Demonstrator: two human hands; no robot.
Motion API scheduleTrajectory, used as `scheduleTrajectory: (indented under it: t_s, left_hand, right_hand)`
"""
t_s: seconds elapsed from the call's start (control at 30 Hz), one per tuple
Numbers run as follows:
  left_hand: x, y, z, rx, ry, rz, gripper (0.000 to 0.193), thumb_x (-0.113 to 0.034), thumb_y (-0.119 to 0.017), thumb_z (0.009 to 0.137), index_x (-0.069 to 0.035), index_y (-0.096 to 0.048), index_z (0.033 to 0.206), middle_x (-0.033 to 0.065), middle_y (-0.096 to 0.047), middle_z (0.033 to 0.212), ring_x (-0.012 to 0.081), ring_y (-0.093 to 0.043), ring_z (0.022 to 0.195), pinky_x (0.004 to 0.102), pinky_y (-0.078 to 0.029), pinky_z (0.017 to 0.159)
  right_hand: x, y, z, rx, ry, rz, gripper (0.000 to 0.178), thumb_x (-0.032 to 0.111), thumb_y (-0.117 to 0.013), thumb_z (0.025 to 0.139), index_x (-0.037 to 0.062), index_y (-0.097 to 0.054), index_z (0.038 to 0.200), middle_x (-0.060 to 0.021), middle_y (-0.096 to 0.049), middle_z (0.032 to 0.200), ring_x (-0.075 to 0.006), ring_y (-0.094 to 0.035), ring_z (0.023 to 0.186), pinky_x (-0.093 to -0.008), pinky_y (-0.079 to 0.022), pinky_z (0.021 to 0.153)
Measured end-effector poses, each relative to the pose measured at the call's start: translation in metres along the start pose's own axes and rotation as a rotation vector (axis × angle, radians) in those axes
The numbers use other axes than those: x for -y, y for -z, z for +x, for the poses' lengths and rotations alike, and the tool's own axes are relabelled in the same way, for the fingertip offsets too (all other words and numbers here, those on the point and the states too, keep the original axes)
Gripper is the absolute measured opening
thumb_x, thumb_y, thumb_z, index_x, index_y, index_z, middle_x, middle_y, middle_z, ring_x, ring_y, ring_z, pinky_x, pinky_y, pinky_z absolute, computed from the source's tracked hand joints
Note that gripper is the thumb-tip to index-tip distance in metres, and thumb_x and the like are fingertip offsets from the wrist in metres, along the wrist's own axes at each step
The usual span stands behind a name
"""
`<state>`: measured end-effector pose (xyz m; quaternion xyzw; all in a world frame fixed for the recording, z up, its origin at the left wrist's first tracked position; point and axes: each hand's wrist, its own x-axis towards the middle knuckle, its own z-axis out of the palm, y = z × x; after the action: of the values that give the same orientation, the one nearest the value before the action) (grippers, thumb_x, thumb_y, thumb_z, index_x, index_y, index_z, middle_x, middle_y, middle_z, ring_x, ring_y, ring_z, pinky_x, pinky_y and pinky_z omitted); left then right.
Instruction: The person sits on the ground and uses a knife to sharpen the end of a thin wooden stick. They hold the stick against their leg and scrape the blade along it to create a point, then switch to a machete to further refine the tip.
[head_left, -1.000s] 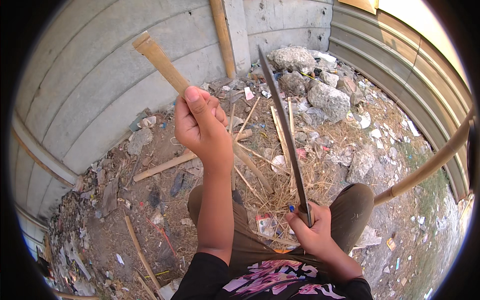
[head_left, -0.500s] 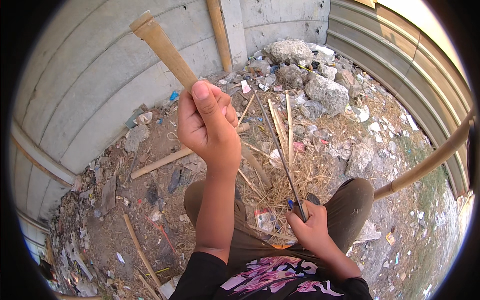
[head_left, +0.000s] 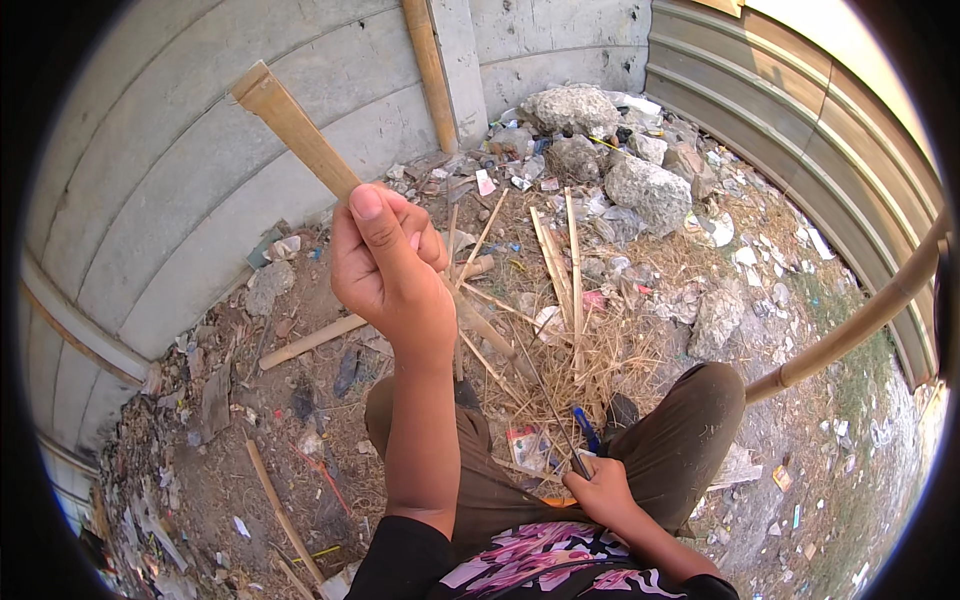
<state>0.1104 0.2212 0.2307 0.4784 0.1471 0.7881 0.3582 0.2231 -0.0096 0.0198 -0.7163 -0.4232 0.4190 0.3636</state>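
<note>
My left hand [head_left: 392,265] is raised in front of me, thumb and fingers closed round the lower end of a split bamboo piece [head_left: 300,135]. The piece tilts up and to the left, with a thicker node at its top. Low between my knees, my right hand [head_left: 600,490] is closed round the handle of a long, thin-bladed knife [head_left: 548,395], seen nearly edge-on. Its blade slants forward and left over the straw; the handle is mostly hidden by my fingers. A blue object [head_left: 586,430] lies just beyond my right hand.
Bamboo strips [head_left: 574,265] and shavings lie on the littered ground ahead. A bamboo length [head_left: 312,342] lies left; a thick pole [head_left: 850,340] slants in from the right. Rocks [head_left: 648,190] are piled near the concrete wall [head_left: 200,170]. A corrugated metal fence [head_left: 800,110] stands right.
My left hand and the bamboo piece have shifted slightly left and down. My right hand has dropped lower, and the knife blade has swung down with it.
</note>
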Motion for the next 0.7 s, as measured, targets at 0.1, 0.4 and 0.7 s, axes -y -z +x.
scheduleTrajectory:
  t_s: [0.1, 0.4, 0.7]
  left_hand:
    - [0.004, 0.006, 0.007, -0.015, -0.025, 0.004, 0.035, -0.038, -0.054, 0.104, -0.008, -0.050, 0.085, -0.0048, -0.036, 0.062, 0.0024, -0.024, 0.049, 0.0228, -0.015, 0.044]
    - [0.009, 0.013, 0.015, -0.038, -0.032, 0.002, 0.035, -0.037, -0.055, 0.104, -0.009, -0.050, 0.084, -0.0048, -0.036, 0.063, 0.0026, -0.024, 0.049, 0.0228, -0.015, 0.044]
    - [0.010, 0.025, 0.024, -0.094, -0.038, 0.022, 0.034, -0.037, -0.057, 0.103, -0.009, -0.051, 0.085, -0.0062, -0.035, 0.062, 0.0019, -0.025, 0.050, 0.0223, -0.015, 0.044]
  right_hand:
    - [0.065, 0.029, -0.012, -0.135, 0.273, 0.163, 0.028, 0.009, -0.067, 0.082, 0.0001, -0.051, 0.061, -0.0025, -0.046, 0.048, -0.0070, -0.042, 0.046, -0.0310, -0.034, 0.044]
    - [-0.030, -0.029, 0.023, 0.054, 0.152, 0.152, 0.025, 0.015, -0.062, 0.091, 0.0014, -0.053, 0.073, -0.0035, -0.047, 0.056, -0.0149, -0.044, 0.048, -0.0313, -0.036, 0.047]
    - [0.041, 0.005, 0.014, -0.049, 0.155, 0.166, 0.029, 0.015, -0.064, 0.087, 0.0007, -0.052, 0.065, -0.0009, -0.047, 0.053, -0.0069, -0.041, 0.054, -0.0301, -0.034, 0.049]
